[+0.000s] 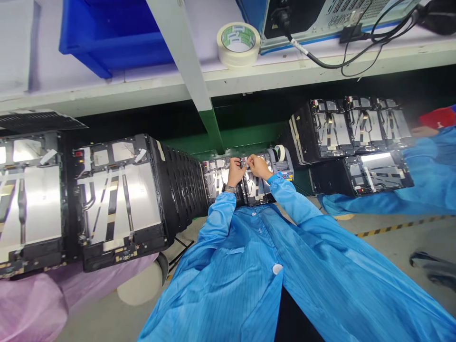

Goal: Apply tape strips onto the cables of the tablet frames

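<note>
My left hand point(235, 173) and my right hand point(259, 167) are close together over two open tablet-like device assemblies, a left one point(218, 176) and a right one point(255, 188). The fingertips of each hand are pinched near the upper edges of these units. Whatever is between the fingers is too small to make out. Silver plates, dark ribbon strips and black frames show on the assemblies. A watch with a dark band circles my left wrist. Beside my right hand stands a grey tape dispenser point(285, 166) with a roll of tape point(280, 152) on it.
Tall stacks of similar assemblies point(123, 199) stand at left, with more stacks point(331, 130) at right. The shelf edge point(142, 97) above carries a blue bin point(117, 40), a tape roll point(238, 45) and cabled equipment point(320, 23). Co-workers' sleeves, pink point(32, 304) and blue point(432, 166), flank me.
</note>
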The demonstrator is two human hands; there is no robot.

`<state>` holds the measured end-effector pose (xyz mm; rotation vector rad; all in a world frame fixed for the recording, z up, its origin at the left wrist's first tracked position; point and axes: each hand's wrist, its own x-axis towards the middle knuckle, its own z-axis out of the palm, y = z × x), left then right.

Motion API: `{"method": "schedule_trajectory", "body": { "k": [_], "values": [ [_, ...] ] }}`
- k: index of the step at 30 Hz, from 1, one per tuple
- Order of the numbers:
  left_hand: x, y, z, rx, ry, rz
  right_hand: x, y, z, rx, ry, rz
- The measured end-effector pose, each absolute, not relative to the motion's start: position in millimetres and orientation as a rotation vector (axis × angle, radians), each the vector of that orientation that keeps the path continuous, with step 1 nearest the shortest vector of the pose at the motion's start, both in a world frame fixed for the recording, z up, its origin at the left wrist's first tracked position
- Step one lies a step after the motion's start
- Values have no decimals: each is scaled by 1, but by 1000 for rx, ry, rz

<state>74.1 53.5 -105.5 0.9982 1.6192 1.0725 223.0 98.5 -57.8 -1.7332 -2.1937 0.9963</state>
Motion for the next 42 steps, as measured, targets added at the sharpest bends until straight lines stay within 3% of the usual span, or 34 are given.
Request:
{"method": "schedule_trajectory", "body": {
  "k": [14, 23, 42],
  "values": [
    [76, 54, -104, 962, 1620, 1092, 228, 111, -57, -1642, -2128, 1119],
    [76, 54, -105, 970, 1626, 1092, 232, 105, -62, -1541, -2199, 1024],
    [73, 53, -111, 967, 1612, 1093, 236, 108, -61, -1489, -1704, 1217]
  ]
}}
